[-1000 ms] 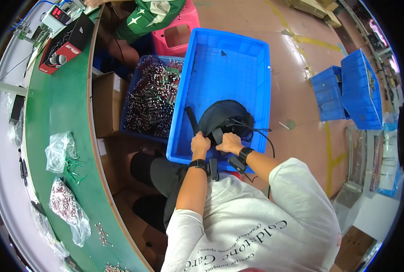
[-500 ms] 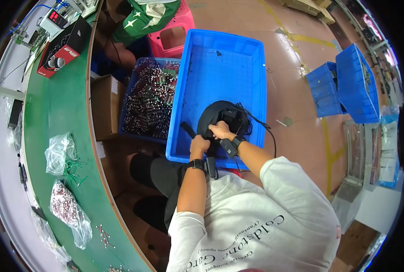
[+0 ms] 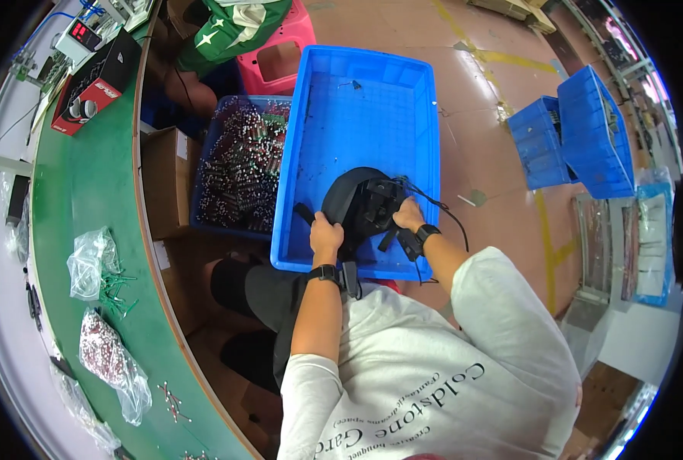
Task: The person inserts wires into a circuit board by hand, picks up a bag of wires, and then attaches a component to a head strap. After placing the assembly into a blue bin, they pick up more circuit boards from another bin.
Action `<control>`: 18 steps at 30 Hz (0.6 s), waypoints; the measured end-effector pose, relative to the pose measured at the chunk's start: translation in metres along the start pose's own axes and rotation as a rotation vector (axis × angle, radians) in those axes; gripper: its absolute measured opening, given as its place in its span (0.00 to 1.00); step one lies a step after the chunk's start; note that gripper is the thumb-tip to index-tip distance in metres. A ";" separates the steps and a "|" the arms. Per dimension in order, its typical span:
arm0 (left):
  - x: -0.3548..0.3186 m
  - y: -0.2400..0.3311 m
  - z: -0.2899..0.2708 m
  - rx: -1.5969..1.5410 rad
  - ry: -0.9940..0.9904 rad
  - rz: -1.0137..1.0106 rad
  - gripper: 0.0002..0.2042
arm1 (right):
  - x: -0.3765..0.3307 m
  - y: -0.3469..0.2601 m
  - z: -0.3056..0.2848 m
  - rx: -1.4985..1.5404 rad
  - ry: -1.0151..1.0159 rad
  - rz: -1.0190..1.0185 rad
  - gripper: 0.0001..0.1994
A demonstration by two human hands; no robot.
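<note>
A black cap-like thing with dark straps, fittings and a thin cable sits at the near end of a large blue plastic bin. My left hand is closed on its near left edge, beside a black strap end that sticks out to the left. On the other side, my right hand is closed on its right edge, where the dark fittings and the cable are. The fingertips of both hands are partly hidden. Farther up the bin floor lies a small dark scrap.
Left of the bin stands a crate full of small parts, beside a cardboard box. A green workbench holds plastic bags of small parts. Behind are a pink stool and a seated person. Blue crates stand right.
My right hand has moved from the middle of the black cap-like thing to its right edge. My left hand has risen a little along its left side, and the thing has turned, showing more fittings.
</note>
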State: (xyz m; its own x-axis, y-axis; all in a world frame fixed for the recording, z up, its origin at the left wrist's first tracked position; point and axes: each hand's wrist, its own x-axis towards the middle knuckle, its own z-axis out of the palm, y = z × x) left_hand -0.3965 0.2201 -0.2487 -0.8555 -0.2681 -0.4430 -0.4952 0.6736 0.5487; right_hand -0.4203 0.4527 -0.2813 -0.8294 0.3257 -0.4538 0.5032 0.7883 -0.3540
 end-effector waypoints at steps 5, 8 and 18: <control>-0.002 -0.007 0.003 -0.060 0.038 0.069 0.21 | -0.003 -0.017 -0.020 -0.025 -0.254 0.116 0.24; -0.002 -0.001 -0.004 -0.133 0.079 0.214 0.23 | -0.007 -0.022 -0.031 -0.058 -0.006 -0.044 0.20; -0.044 0.038 -0.041 -0.493 0.057 0.615 0.08 | -0.074 -0.098 -0.067 0.401 -0.059 -0.590 0.11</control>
State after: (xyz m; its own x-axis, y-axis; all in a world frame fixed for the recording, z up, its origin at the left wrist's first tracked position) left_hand -0.3840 0.2293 -0.1793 -0.9974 0.0092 0.0721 0.0711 0.3326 0.9404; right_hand -0.4245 0.3861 -0.1577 -0.9821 -0.1333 -0.1332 0.0344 0.5679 -0.8224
